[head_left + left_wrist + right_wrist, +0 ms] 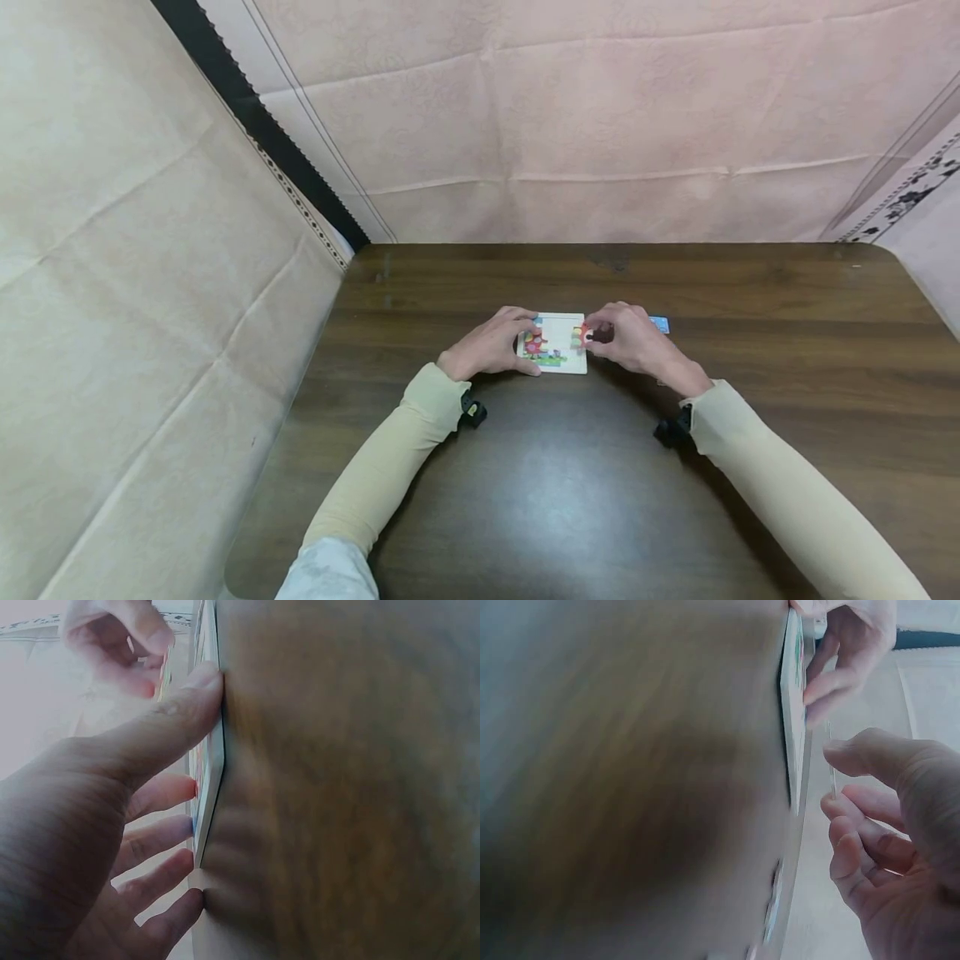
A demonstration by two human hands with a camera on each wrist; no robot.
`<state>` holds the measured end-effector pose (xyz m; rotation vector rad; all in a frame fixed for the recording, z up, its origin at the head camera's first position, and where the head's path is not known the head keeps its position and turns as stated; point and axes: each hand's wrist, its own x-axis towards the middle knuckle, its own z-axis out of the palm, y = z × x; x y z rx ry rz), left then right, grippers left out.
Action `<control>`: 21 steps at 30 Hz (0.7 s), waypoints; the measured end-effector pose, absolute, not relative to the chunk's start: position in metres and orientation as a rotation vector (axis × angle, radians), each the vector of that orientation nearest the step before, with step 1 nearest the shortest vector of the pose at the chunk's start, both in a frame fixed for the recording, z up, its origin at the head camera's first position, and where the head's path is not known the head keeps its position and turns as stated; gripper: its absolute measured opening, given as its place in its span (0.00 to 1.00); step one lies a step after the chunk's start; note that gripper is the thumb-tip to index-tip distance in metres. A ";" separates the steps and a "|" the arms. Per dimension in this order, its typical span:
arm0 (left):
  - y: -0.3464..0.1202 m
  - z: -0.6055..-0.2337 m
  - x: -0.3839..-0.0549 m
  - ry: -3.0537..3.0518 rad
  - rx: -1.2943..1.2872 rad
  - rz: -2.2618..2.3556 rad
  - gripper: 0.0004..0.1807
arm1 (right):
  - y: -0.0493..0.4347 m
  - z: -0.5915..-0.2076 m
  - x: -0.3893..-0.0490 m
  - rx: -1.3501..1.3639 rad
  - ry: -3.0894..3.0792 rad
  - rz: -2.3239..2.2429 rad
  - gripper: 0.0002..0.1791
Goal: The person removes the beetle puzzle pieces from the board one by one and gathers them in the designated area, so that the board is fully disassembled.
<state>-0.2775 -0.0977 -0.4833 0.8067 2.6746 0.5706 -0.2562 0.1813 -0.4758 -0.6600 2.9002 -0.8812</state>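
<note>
A small white jigsaw tray (564, 371) lies on the table, with colourful pieces (534, 343) filling its left side and near edge. My left hand (491, 343) grips the tray's left end, thumb at the near edge and fingers spread around the far side. In the left wrist view the thumb (176, 709) lies along the tray's edge. Over the tray's right side, my right hand (633, 337) pinches a red and green jigsaw piece (577, 336). The right wrist view shows this thin piece (833, 774) edge-on between thumb and fingertips, raised above the tray.
A blue piece (660, 324) lies on the wooden table (540, 483) just beyond the right hand, partly covered by it. Low in the right wrist view, flat pieces (772, 904) lie beside the tray. Pale cloth (600, 117) hangs behind the table and along its left side.
</note>
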 end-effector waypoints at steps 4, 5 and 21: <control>-0.097 -0.483 -0.277 2.669 0.798 0.580 0.42 | 0.199 -0.477 -0.249 -0.618 2.918 -0.867 0.19; -0.097 -0.483 -0.277 2.669 0.797 0.583 0.42 | 0.203 -0.477 -0.248 -0.610 2.922 -0.866 0.19; -0.098 -0.487 -0.278 2.673 0.797 0.603 0.42 | 0.241 -0.484 -0.241 -0.567 2.909 -0.859 0.16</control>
